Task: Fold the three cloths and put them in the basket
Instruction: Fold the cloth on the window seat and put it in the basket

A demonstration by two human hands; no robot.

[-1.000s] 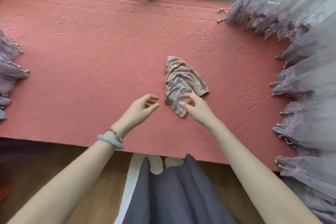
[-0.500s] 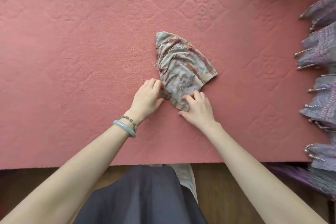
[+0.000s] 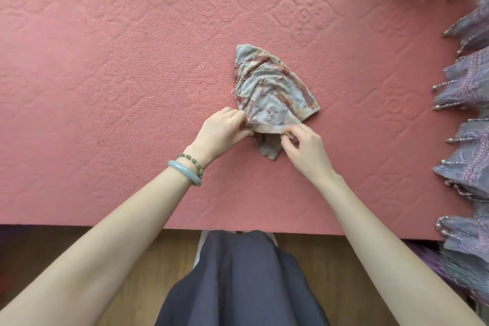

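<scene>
Item: one patterned cloth (image 3: 270, 95), crumpled, grey-blue with reddish-brown bands, lying roughly triangular near the middle of a pink embossed cover (image 3: 119, 66). Its narrow end points away from the person; its near edge is lifted slightly, with a small flap hanging below between the two hands.

Left hand (image 3: 222, 131): at the cloth's near-left corner, fingers curled and pinched on the edge. The wrist carries a pale green bangle (image 3: 185, 172) and, just beside it toward the hand, a beaded bracelet (image 3: 191, 161).

Right hand (image 3: 304, 147): at the near edge just to the right of the left hand, thumb and fingers closed on the fabric. The two hands sit close together, not touching, with the flap between them.

Surroundings: a purple fringed curtain (image 3: 465, 82) with beaded tassels drapes along the right edge of the cover, well apart from the cloth. Below the cover's near edge, a wooden floor (image 3: 328, 267) and the person's dark grey skirt (image 3: 238, 280).

Only this one cloth is in view.
</scene>
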